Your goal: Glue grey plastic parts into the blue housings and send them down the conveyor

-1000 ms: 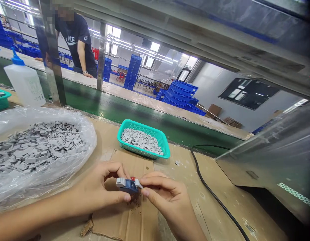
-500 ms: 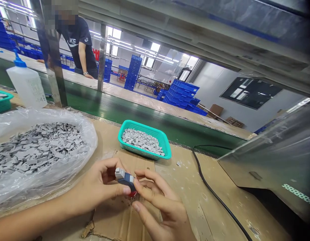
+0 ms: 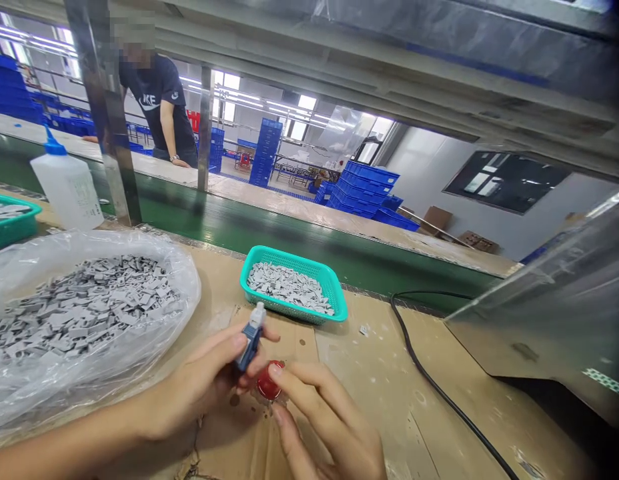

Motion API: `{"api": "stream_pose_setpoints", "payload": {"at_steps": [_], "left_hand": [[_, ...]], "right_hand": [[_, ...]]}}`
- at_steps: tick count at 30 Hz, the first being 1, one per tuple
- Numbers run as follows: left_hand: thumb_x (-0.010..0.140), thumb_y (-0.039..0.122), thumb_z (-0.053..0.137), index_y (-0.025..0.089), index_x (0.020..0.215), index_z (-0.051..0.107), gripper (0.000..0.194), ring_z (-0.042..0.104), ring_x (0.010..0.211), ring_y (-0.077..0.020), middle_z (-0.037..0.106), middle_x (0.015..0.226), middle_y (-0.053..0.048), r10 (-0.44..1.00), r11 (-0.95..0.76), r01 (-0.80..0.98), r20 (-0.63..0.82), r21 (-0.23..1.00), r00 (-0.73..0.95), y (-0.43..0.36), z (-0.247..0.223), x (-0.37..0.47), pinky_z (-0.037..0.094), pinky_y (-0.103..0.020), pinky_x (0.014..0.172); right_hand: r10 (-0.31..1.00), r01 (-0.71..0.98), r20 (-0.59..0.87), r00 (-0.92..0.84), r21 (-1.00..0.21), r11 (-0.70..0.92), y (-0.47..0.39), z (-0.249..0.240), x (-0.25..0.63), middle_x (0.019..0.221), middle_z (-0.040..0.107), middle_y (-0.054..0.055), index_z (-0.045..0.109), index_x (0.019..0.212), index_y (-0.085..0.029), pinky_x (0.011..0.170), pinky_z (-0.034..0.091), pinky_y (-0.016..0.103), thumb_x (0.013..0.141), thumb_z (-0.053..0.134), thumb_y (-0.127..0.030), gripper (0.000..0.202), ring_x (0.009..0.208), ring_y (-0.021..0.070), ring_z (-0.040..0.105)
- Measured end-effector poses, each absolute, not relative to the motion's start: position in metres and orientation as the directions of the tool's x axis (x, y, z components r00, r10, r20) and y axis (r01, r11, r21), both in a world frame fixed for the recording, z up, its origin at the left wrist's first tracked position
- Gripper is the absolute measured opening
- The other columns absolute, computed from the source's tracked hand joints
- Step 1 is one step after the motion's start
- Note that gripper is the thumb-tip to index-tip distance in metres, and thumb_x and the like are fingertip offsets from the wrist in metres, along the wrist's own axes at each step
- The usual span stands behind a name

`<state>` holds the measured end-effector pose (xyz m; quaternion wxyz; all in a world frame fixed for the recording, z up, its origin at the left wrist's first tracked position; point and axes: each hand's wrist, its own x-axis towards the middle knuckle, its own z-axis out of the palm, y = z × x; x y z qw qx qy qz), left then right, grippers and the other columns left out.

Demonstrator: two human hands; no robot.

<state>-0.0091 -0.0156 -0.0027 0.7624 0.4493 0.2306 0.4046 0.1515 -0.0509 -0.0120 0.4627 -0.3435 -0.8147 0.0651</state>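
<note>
My left hand (image 3: 204, 373) grips a small dark blue and light grey plastic part (image 3: 249, 339) between thumb and fingers, its grey end pointing up and away. My right hand (image 3: 324, 413) has its thumb and fingers apart. Its index fingertip overlaps a small round red dish or cap (image 3: 269, 385), which sits on a cardboard sheet (image 3: 249, 440). Dark wet-looking spots surround the red thing. Whether that fingertip touches it or only hovers over it, I cannot tell.
Beyond my hands stands a green basket (image 3: 342, 303) of small grey pieces. To the left lies a clear plastic bag (image 3: 182, 307) full of grey pieces, with a blue-tipped white bottle (image 3: 72, 193) behind. A black cable (image 3: 429, 380) runs at right. Across the green conveyor (image 3: 179, 210) a person (image 3: 162, 113) leans.
My right hand has come off the blue and grey part and moved down to the red thing. My left hand has turned the part more upright. The view has shifted slightly.
</note>
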Motion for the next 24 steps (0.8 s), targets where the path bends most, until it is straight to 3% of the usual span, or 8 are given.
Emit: {"api": "stream_pose_setpoints", "payload": {"at_steps": [6, 9, 11, 13, 15, 20, 24], "left_hand": [[0.070, 0.049, 0.052, 0.016, 0.074, 0.048, 0.034, 0.023, 0.051, -0.0078, 0.031, 0.056, 0.004, 0.760, 0.333, -0.399, 0.007, 0.855, 0.650, -0.010, 0.003, -0.012, 0.021, -0.022, 0.049], [0.073, 0.044, 0.051, 0.015, 0.077, 0.048, 0.029, 0.024, 0.052, -0.0074, 0.032, 0.059, 0.004, 0.755, 0.291, -0.350, 0.011, 0.890, 0.656, 0.003, 0.006, -0.017, 0.020, -0.021, 0.049], [0.075, 0.038, 0.052, 0.016, 0.081, 0.049, 0.023, 0.027, 0.053, -0.0071, 0.033, 0.061, 0.004, 0.774, 0.239, -0.282, -0.007, 0.929, 0.633, 0.021, 0.008, -0.021, 0.021, -0.020, 0.049], [0.074, 0.034, 0.054, 0.016, 0.081, 0.048, 0.020, 0.027, 0.053, -0.0068, 0.033, 0.062, 0.004, 0.821, 0.147, -0.192, -0.011, 0.970, 0.571, 0.045, 0.010, -0.026, 0.022, -0.020, 0.049], [0.073, 0.035, 0.054, 0.016, 0.078, 0.047, 0.021, 0.027, 0.051, -0.0067, 0.031, 0.061, 0.004, 0.865, 0.023, -0.078, 0.019, 0.997, 0.501, 0.070, 0.014, -0.031, 0.024, -0.020, 0.048], [0.071, 0.039, 0.053, 0.014, 0.072, 0.049, 0.025, 0.028, 0.048, -0.0062, 0.032, 0.056, 0.005, 0.918, -0.165, 0.192, 0.080, 0.967, 0.389, 0.132, 0.020, -0.039, 0.025, -0.021, 0.046], [0.070, 0.043, 0.054, 0.013, 0.056, 0.048, 0.034, 0.034, 0.046, -0.0076, 0.034, 0.048, 0.005, 0.970, -0.203, 0.489, 0.107, 0.848, 0.217, 0.185, 0.014, -0.036, 0.027, -0.023, 0.045]], "right_hand": [[0.623, 0.577, 0.670, -0.403, -0.342, 0.741, -0.047, 0.001, 0.167, 0.092, 0.059, 0.008, 0.049, 0.112, -0.024, 0.071, 0.048, 0.027, 0.075, 0.041, 0.001, 0.046, 0.085, 0.0170, 0.057], [0.643, 0.667, 0.667, -0.376, -0.286, 0.687, -0.024, 0.019, 0.188, 0.094, 0.059, 0.009, 0.052, 0.108, -0.020, 0.077, 0.046, 0.031, 0.077, 0.037, -0.001, 0.039, 0.090, 0.0184, 0.056], [0.739, 0.740, 0.591, -0.324, -0.328, 0.587, 0.004, 0.029, 0.202, 0.089, 0.062, 0.009, 0.057, 0.102, -0.017, 0.073, 0.047, 0.032, 0.080, 0.034, -0.006, 0.033, 0.084, 0.0185, 0.057], [0.886, 0.833, 0.379, -0.268, -0.370, 0.411, 0.037, 0.032, 0.211, 0.089, 0.064, 0.009, 0.061, 0.096, -0.016, 0.071, 0.047, 0.032, 0.080, 0.034, -0.008, 0.033, 0.081, 0.0188, 0.059], [0.912, 0.852, 0.309, -0.268, -0.366, 0.374, 0.067, 0.026, 0.214, 0.086, 0.067, 0.010, 0.067, 0.085, -0.015, 0.069, 0.048, 0.033, 0.074, 0.044, -0.009, 0.026, 0.078, 0.0215, 0.061], [0.925, 0.840, 0.274, -0.265, -0.405, 0.360, 0.104, 0.006, 0.210, 0.070, 0.070, 0.007, 0.071, 0.069, -0.016, 0.058, 0.049, 0.029, 0.061, 0.060, -0.009, 0.015, 0.063, 0.0198, 0.063], [0.930, 0.829, 0.278, -0.241, -0.440, 0.347, 0.104, 0.004, 0.214, 0.068, 0.071, 0.006, 0.071, 0.068, -0.017, 0.057, 0.048, 0.027, 0.059, 0.059, -0.006, 0.019, 0.062, 0.0184, 0.063]]}}
